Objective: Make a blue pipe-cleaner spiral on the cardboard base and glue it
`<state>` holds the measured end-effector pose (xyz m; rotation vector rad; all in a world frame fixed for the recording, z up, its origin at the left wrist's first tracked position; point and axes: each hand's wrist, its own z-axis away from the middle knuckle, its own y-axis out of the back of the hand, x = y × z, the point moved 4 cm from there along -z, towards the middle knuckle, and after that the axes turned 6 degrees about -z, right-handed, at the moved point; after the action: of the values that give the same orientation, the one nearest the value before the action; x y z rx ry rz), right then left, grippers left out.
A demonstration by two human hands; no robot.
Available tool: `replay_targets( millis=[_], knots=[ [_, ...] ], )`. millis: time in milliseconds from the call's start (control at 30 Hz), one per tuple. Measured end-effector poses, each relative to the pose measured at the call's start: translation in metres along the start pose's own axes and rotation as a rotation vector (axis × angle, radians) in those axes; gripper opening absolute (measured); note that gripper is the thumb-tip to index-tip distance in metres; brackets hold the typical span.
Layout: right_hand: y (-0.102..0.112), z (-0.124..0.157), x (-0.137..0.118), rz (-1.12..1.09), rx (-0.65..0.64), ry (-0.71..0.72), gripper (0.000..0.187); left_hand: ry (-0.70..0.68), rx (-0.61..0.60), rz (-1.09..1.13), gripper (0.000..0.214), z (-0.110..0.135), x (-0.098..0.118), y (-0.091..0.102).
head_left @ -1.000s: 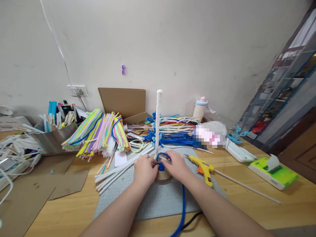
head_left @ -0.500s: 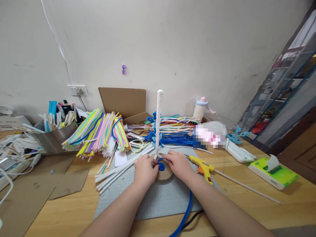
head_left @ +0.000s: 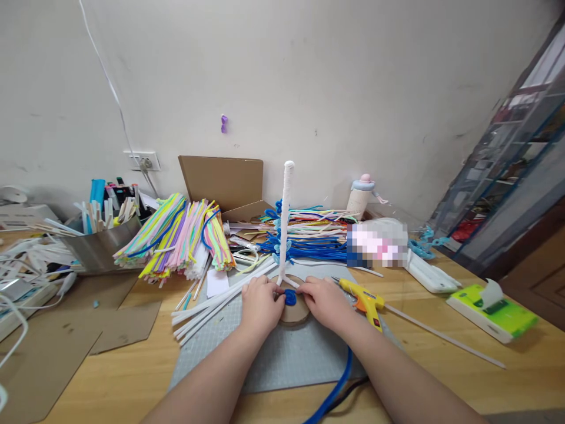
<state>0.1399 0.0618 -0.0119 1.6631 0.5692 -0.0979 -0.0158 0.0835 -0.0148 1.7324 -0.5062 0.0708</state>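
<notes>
A round cardboard base point(head_left: 295, 317) lies on the grey cutting mat point(head_left: 282, 365), and a white fuzzy-wrapped post point(head_left: 286, 218) stands upright at its far side. A small blue pipe cleaner coil point(head_left: 290, 297) rests on the base in front of the post. My left hand point(head_left: 261, 303) pinches at the coil's left edge with bent fingers. From the other side my right hand point(head_left: 325, 299) has its fingertips closed at the coil's right edge; they partly hide what they grip. A long blue strand point(head_left: 338, 388) trails from beneath my right forearm to the near table edge.
A yellow hot glue gun point(head_left: 364, 299) lies right of my hand, beside a tissue pack point(head_left: 492, 312). White pipe cleaners point(head_left: 216, 307) lie to the left. Behind are colourful pipe cleaner bundles point(head_left: 176, 238), blue pipe cleaners point(head_left: 318, 247) and a bottle point(head_left: 359, 197).
My right hand has come slightly lower and nearer the coil. The blue strand that showed curving above the coil now lies against it. The trailing strand has shifted a little right.
</notes>
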Motion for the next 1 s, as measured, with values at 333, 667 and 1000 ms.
replay_targets(
  millis=[333, 667, 1000],
  knots=[
    [-0.011, 0.005, -0.001, -0.217, -0.003, -0.038, 0.025, -0.107, 0.008, -0.039, 0.013, 0.005, 0.007, 0.005],
    [-0.006, 0.009, -0.013, -0.096, -0.063, -0.071, 0.029, -0.168, 0.021, 0.002, 0.044, -0.005, -0.008, 0.017],
    [-0.009, 0.009, -0.009, -0.101, -0.041, -0.038, 0.026, -0.569, -0.192, -0.07, 0.057, 0.019, 0.008, 0.02]
  ],
)
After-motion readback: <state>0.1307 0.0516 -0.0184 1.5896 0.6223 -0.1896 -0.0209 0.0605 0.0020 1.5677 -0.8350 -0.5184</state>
